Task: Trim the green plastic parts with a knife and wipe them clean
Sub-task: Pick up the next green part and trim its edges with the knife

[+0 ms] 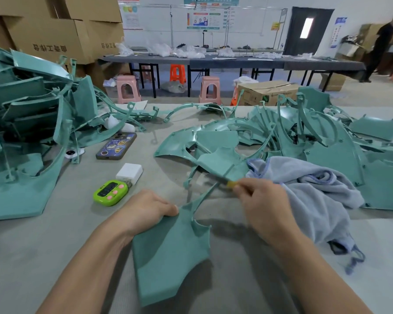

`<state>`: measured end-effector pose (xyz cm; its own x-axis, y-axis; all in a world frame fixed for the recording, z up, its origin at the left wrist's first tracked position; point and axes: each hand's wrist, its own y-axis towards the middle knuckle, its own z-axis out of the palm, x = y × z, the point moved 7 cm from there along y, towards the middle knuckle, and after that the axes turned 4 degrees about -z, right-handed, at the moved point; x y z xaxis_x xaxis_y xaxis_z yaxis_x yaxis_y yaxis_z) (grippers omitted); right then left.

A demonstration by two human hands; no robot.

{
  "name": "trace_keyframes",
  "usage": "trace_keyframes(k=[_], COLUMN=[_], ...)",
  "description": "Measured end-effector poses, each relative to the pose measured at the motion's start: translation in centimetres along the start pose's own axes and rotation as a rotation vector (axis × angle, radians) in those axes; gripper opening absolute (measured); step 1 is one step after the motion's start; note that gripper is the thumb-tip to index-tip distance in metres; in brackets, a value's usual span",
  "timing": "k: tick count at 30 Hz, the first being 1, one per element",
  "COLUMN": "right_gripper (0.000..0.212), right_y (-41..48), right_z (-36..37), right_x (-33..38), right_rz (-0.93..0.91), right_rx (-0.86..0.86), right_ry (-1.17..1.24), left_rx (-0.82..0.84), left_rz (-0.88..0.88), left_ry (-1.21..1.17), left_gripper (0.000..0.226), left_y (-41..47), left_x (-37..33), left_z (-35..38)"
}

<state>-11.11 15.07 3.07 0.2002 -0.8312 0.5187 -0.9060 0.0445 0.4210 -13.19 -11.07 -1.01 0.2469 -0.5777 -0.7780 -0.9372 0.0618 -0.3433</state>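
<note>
A green plastic part (170, 257) lies on the grey table in front of me, its thin arm reaching up and right. My left hand (145, 214) grips the part's upper left edge, thumb on top. My right hand (261, 205) holds a knife (227, 183) with a yellow handle, and the blade lies against the tip of the thin arm. A pale blue cloth (315, 184) is bunched just right of my right hand, partly under my wrist.
A heap of green parts (32, 123) fills the left, and more parts (315, 132) spread across the right. A phone (116, 146), a white box (129, 173) and a green timer (110, 192) lie left of centre. Cartons, stools, a long table and a person stand behind.
</note>
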Motion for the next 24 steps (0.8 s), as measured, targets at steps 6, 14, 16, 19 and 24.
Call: trace_keyframes(k=[6,14,16,19,24], right_gripper=[0.022,0.025,0.027,0.017,0.017], right_y=[-0.7,-0.1,-0.1,-1.0,-0.7], right_z=[-1.8,0.5,-1.2,0.1,1.5], right_x=[-0.2,-0.8,-1.3,0.7,0.7], right_rz=[0.007,0.105,0.144,-0.034,-0.015], right_rx=[-0.205,-0.038,-0.203,-0.046,0.137], right_ry=[0.024,-0.067,-0.12,0.222,0.014], left_rx=[-0.052,-0.03,-0.046,-0.031,-0.026], left_rz=[0.009,0.043,0.043,0.026,0.041], left_ry=[0.084,0.133,0.149,0.116,0.127], left_gripper=[0.017,0.025,0.018,0.021,0.015], left_y=[0.4,0.2,0.2,0.1,0.3], left_x=[-0.1,-0.3,-0.2,-0.2,-0.1], left_z=[0.0,0.1,0.0,0.1,0.1])
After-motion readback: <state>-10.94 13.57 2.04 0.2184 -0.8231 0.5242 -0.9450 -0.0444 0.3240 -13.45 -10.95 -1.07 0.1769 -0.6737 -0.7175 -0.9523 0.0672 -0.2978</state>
